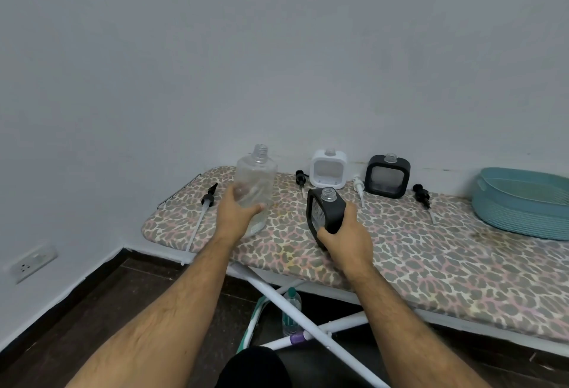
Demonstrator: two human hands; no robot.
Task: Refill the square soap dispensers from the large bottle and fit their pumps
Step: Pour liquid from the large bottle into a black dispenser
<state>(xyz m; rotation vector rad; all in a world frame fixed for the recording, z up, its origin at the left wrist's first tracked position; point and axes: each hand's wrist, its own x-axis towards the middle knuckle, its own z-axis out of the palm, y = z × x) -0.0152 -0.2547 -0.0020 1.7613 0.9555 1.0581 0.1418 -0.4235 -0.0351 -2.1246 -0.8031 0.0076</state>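
My left hand grips the large clear bottle, which stands uncapped on the ironing board. My right hand holds a black square dispenser by its lower corner, its open neck up. A white square dispenser and a second black one stand open-necked against the wall. Loose pumps lie on the board: a long black one at the left, a small black one, a white one and a black one.
A teal woven basket sits at the board's right end. The leopard-print board stands against a grey wall. Beneath it are white legs and a small clear bottle on the dark floor. A wall socket is low on the left.
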